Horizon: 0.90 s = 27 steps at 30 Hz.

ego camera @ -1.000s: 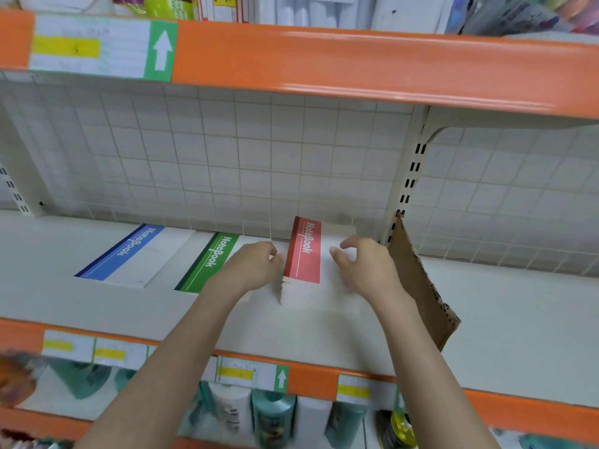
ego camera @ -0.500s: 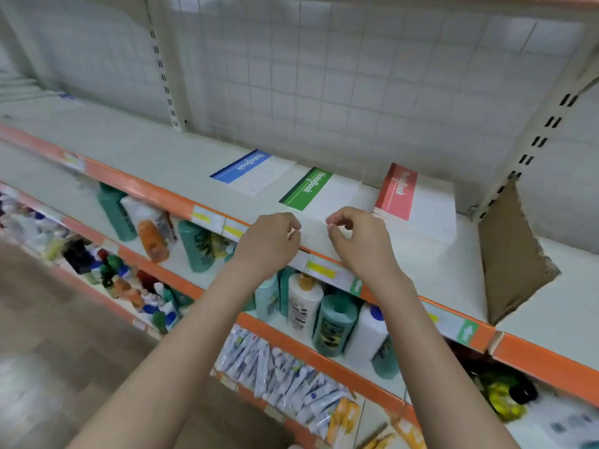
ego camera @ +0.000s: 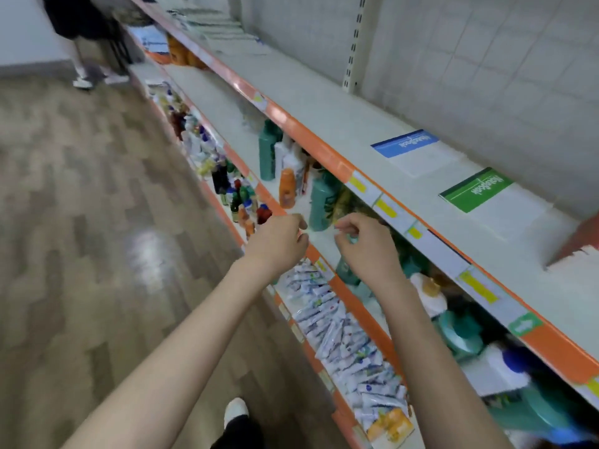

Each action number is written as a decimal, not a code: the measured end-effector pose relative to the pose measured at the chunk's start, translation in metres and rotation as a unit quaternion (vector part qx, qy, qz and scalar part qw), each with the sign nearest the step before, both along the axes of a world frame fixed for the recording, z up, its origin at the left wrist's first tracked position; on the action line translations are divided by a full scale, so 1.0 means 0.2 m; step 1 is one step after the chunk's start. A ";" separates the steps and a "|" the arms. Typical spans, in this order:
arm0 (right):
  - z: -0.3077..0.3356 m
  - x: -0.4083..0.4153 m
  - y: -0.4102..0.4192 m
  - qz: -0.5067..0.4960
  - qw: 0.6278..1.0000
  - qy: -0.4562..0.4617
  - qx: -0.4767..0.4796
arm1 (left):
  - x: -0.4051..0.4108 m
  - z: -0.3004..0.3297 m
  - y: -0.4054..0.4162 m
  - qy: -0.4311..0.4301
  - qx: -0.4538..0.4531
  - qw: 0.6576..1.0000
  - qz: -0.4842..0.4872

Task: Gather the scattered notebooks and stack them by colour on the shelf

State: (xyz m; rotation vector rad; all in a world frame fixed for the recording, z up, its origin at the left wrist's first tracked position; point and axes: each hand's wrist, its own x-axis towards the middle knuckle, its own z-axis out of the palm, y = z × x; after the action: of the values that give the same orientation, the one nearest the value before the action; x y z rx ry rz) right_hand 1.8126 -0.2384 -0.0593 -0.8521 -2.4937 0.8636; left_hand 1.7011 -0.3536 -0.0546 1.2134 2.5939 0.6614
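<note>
Both hands hang in the middle of the frame, in front of the shelf edge and touching nothing: the left hand (ego camera: 278, 243) has its fingers loosely curled with thumb and forefinger nearly meeting, and the right hand (ego camera: 366, 246) is much the same, empty as far as the blur allows. On the shelf (ego camera: 324, 105) at the right, the blue notebook pile (ego camera: 409, 148) and the green notebook pile (ego camera: 479, 191) lie apart from each other, and a red pile (ego camera: 581, 238) is cut by the right border. The step in hand looks like a search for more loose notebooks, so it is best to scan the long bare run of shelf toward the upper left. The orange shelf lip (ego camera: 291, 119) juts out, so wrists should clear it; the wooden floor (ego camera: 81, 238) on the left gives free walking room, though a person (ego camera: 81, 30) stands at the upper left
</note>
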 end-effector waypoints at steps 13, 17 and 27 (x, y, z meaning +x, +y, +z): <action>-0.15 -0.92 -0.45 0.147 0.988 -0.034 -0.022 | -0.75 -0.18 -0.58 0.016 -0.018 0.985 0.169; -0.18 -1.20 -0.58 0.181 0.982 -0.043 -0.033 | -0.98 -0.21 -0.73 0.001 -0.017 0.982 0.191; -0.21 -1.77 -0.79 0.247 0.967 -0.053 -0.044 | -1.47 -0.22 -1.00 -0.016 -0.014 0.971 0.236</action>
State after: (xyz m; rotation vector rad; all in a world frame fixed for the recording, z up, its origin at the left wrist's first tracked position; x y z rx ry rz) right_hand 1.4586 -0.3967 -0.1017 -0.2987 -2.8323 1.1140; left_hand 1.4068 -0.5546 -0.0991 0.5639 2.8721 0.7122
